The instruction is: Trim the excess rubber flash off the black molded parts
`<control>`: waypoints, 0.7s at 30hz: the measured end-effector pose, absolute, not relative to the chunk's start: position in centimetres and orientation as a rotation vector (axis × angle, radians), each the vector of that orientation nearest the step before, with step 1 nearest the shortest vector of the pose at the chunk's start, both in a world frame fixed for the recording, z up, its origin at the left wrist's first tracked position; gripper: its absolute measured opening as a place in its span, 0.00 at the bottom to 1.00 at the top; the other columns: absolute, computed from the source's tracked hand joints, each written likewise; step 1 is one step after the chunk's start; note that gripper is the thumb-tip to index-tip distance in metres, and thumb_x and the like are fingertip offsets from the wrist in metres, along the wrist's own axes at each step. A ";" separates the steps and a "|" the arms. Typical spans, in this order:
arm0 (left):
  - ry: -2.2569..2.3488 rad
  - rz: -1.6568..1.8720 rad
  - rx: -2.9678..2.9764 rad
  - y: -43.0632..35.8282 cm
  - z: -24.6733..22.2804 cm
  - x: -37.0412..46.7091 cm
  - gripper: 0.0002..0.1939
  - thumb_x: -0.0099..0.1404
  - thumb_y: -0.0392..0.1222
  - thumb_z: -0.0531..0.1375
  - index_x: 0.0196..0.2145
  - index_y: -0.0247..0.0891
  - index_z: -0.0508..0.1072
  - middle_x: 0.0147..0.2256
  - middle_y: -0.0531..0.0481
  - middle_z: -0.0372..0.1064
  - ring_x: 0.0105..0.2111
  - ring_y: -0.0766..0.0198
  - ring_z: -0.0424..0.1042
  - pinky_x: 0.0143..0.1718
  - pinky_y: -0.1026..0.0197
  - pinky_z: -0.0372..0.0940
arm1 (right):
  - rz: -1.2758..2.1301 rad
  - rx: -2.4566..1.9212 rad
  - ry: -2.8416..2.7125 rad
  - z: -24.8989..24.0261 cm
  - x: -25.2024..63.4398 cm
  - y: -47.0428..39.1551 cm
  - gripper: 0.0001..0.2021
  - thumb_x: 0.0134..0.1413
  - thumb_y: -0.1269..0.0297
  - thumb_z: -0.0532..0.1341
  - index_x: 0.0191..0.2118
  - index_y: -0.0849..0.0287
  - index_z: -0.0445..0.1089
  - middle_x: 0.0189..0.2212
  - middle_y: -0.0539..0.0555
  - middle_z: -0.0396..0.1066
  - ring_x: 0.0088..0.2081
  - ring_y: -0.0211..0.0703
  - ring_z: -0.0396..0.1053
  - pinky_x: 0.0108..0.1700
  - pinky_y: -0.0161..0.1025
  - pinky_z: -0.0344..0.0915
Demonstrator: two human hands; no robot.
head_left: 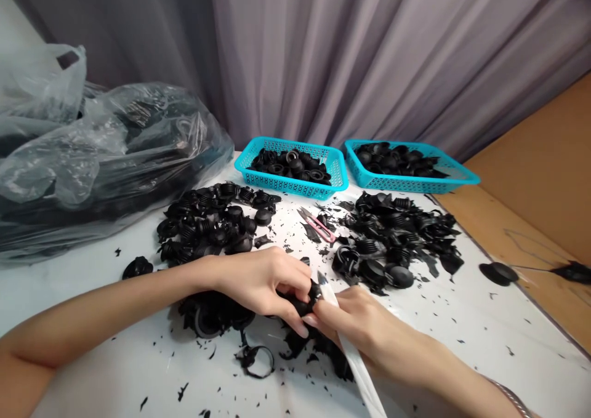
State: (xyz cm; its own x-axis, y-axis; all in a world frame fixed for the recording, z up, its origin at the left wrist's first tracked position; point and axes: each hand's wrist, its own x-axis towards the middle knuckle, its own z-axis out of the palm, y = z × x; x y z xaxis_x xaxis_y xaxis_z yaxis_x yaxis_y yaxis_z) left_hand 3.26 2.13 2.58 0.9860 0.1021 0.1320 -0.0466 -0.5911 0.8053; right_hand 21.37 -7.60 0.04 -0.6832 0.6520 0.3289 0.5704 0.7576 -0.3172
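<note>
My left hand (272, 282) is closed around a black ribbed rubber-looking part (302, 304), its thumb and fingers pinching it above the table. Against that part, my right hand (357, 319) is closed on a long white-handled tool (353, 359). The tool's dark, pointed tip (322, 277) sticks up past the fingers; whether it is a blade cannot be told. My right fingertips also touch the black part. Under my left wrist lie more black parts (207, 319), and a thin black ring (258, 362) rests in front of my hands.
Heaps of black parts lie left (207, 221) and right (392, 239), with pink thread snips (318, 226) between. Behind stand two blue baskets (290, 190) (415, 186) of black parts. A large plastic bag (161, 135) occupies the left. Black scraps litter the white table (438, 356).
</note>
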 end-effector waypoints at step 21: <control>0.157 0.775 2.479 2.1 0.9 2.4 0.16 0.65 0.37 0.57 0.19 0.34 0.63 0.21 0.54 0.57 0.21 0.71 0.56 0.22 0.68 0.56 | 0.109 -1.137 -2.073 -2.8 21.2 -5.3 0.16 0.62 0.73 0.48 0.26 0.53 0.40 0.20 0.41 0.36 0.19 0.32 0.35 0.19 0.35 0.39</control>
